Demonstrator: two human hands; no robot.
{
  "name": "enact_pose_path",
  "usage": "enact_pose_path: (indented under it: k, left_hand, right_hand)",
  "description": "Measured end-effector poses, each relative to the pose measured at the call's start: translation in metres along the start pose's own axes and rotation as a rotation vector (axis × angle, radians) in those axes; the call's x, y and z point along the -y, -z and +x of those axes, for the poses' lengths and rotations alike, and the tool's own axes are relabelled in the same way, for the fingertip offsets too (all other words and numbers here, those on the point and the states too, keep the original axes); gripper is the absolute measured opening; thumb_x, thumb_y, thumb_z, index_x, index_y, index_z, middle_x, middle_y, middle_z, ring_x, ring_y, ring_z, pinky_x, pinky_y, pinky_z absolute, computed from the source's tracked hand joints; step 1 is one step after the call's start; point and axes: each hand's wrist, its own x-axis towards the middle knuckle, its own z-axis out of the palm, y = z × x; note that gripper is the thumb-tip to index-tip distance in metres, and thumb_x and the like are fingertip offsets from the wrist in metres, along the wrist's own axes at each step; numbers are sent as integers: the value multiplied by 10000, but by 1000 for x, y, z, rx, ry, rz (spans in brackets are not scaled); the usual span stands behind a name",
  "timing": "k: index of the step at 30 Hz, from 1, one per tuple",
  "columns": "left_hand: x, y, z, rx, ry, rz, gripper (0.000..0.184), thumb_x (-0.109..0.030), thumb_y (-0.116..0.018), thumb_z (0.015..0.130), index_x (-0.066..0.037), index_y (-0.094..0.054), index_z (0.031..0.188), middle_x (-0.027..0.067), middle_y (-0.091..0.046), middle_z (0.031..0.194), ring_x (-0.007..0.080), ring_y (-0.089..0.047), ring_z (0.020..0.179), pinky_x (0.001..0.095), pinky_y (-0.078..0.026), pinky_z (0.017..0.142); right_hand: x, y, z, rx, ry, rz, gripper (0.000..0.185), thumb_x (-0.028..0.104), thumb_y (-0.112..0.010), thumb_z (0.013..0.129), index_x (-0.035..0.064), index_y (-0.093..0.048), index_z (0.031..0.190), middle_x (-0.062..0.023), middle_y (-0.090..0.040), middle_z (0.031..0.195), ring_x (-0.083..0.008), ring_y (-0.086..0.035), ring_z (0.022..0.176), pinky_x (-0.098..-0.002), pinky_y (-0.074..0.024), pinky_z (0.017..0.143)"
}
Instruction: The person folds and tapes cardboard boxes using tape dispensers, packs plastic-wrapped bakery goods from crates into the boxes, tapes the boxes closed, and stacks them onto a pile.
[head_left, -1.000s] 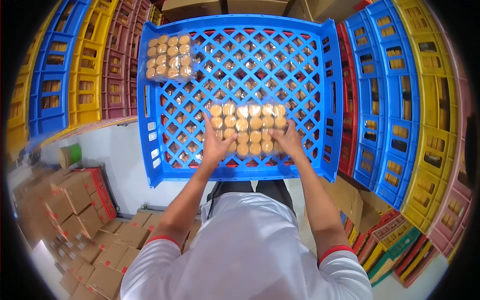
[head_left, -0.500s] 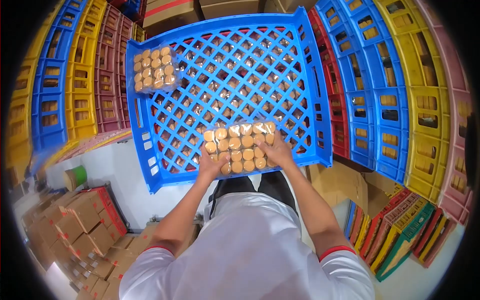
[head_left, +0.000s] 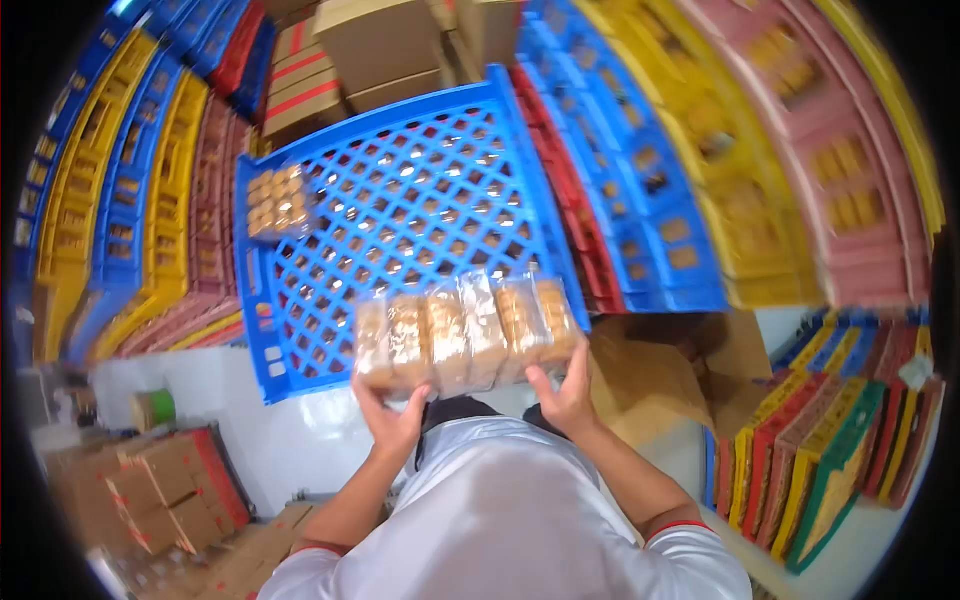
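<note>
Between both hands is a row of clear plastic packs of round tan biscuits [head_left: 465,335], tilted so the packs' long sides show. My left hand [head_left: 392,415] grips its lower left end, thumb at the near edge. My right hand [head_left: 566,392] holds the right end the same way. Behind the packs lies a blue plastic crate [head_left: 400,235] with a lattice bottom. Another pack of biscuits [head_left: 278,203] sits in the crate's far left corner. More round pieces show through the lattice from below.
Stacked yellow crates [head_left: 165,150] and blue crates [head_left: 640,150] rise on both sides. Cardboard boxes [head_left: 385,50] stand behind the crate. An open carton [head_left: 650,370] is at the right; taped cartons [head_left: 170,480] are at the lower left. More colourful crates [head_left: 800,440] stand lower right.
The held biscuit packs have been lifted toward me and tilted from flat to upright, off the crate's bottom. My view has turned to the right, so the crate appears further left.
</note>
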Motion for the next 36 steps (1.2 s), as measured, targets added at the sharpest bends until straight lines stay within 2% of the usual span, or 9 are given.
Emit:
enact_pose_path:
  k: [5, 7, 11, 13, 15, 23, 28, 34, 36]
  left_hand:
    - [-49, -87, -80, 107, -206, -132, 859, -22, -894, 775, -14, -335, 1427, 156, -512, 1378, 239, -559, 1261, 372, -469, 1070]
    - [-83, -128, -99, 422, -350, -164, 969, 3, -858, 788, 30, -256, 1547, 235, -430, 1511, 338, -475, 1399, 441, -386, 1170]
    - [-174, -250, -117, 735, -697, -84, 956, -35, -824, 829, 40, -264, 1600, 353, -222, 1661, 490, -313, 1525, 501, -301, 1232]
    - [-189, -324, -122, 772, -845, -138, 906, -77, -797, 873, 9, -273, 1607, 319, -277, 1657, 464, -332, 1524, 471, -316, 1231]
    - [-201, -394, -129, 871, -737, -132, 850, -47, -740, 893, 30, -279, 1603, 244, -381, 1628, 366, -372, 1521, 429, -282, 1244]
    - [-92, -591, -124, 1080, -309, 296, 878, -254, -798, 861, -34, -334, 1573, 228, -524, 1507, 383, -529, 1380, 438, -403, 1161]
    - [-22, -648, -101, 1270, -140, 359, 959, -345, -810, 828, -21, -307, 1577, 254, -524, 1502, 396, -530, 1380, 451, -397, 1167]
    - [-17, -680, -107, 1160, -76, 427, 893, -199, -754, 841, -1, -292, 1578, 250, -456, 1547, 342, -422, 1474, 419, -351, 1193]
    - [7, -685, -103, 1252, 87, 414, 1153, -299, -809, 814, 69, -79, 1628, 367, -252, 1627, 456, -279, 1535, 442, -269, 1255]
  right_hand:
    - [-31, 118, -107, -251, 122, -156, 769, 156, -732, 923, -66, -309, 1525, -237, -522, 1404, -330, -555, 1285, -441, -446, 1068]
    - [-50, 160, -148, -489, 122, 251, 744, 172, -699, 956, -61, -287, 1531, -188, -464, 1475, -323, -512, 1338, -447, -425, 1103]
    - [-59, 278, -185, -774, 223, 10, 734, 261, -626, 1038, -17, -218, 1580, -162, -405, 1556, -283, -445, 1405, -425, -338, 1184]
    - [-58, 325, -189, -909, 171, -3, 692, 265, -607, 1053, -25, -251, 1570, -161, -416, 1551, -272, -441, 1407, -412, -328, 1187]
    - [-65, 365, -185, -1006, 107, 21, 667, 274, -604, 1058, -33, -285, 1557, -162, -431, 1540, -261, -439, 1408, -400, -325, 1186]
    - [-243, 428, -185, -985, -615, -43, 663, 322, -716, 986, 37, -418, 1505, -146, -633, 1351, -259, -596, 1245, -380, -455, 1063]
    - [-276, 437, -167, -910, -688, 288, 540, 234, -724, 979, 20, -498, 1420, -119, -646, 1321, -237, -624, 1177, -378, -512, 986]
    - [-333, 455, -138, -891, -1008, 83, 636, 259, -750, 932, -13, -467, 1432, -193, -651, 1340, -299, -647, 1198, -406, -514, 984]
    - [-388, 448, -139, -869, -1004, 33, 733, 323, -759, 905, -21, -415, 1453, -253, -634, 1356, -371, -626, 1244, -445, -505, 1015]
